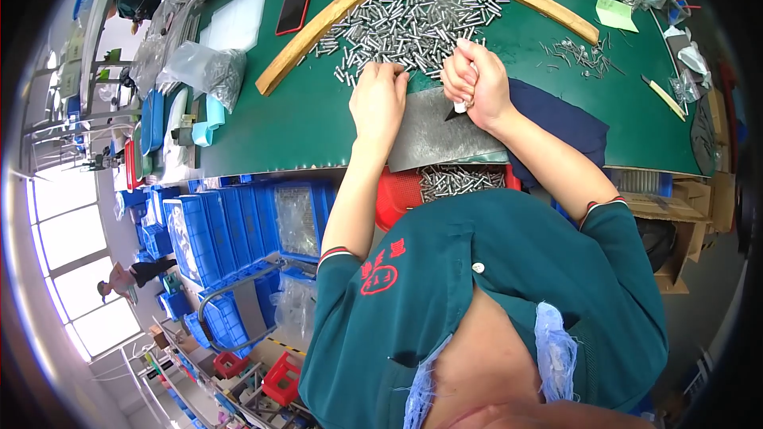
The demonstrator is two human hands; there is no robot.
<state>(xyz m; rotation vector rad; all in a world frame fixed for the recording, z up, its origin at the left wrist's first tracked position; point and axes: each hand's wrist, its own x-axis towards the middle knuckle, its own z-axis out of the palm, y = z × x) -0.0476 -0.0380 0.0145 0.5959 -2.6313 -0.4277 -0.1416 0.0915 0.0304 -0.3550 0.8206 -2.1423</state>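
Observation:
A heaped pile of short metal pins (413, 20) lies on the green table. At its near edge is my left hand (380, 101), its fingers curled down and close together; the fingertips are hidden, and so is anything in them. My right hand (479, 83) is closed in a fist, thumb on top, around a tool with a white handle (460, 107) and a dark pointed tip. Most of that tool is covered by the fingers. Beneath the right hand, a grey metal sheet (433, 139) reaches to the table's near edge.
Two wooden strips (334, 25) frame the pile's far side. Thin loose pins (584, 57) lie to the right, near a yellow paper (616, 14). A red phone (296, 4) and a bag of parts (211, 71) are left. Below the edge sits a red basket (397, 197) holding pins.

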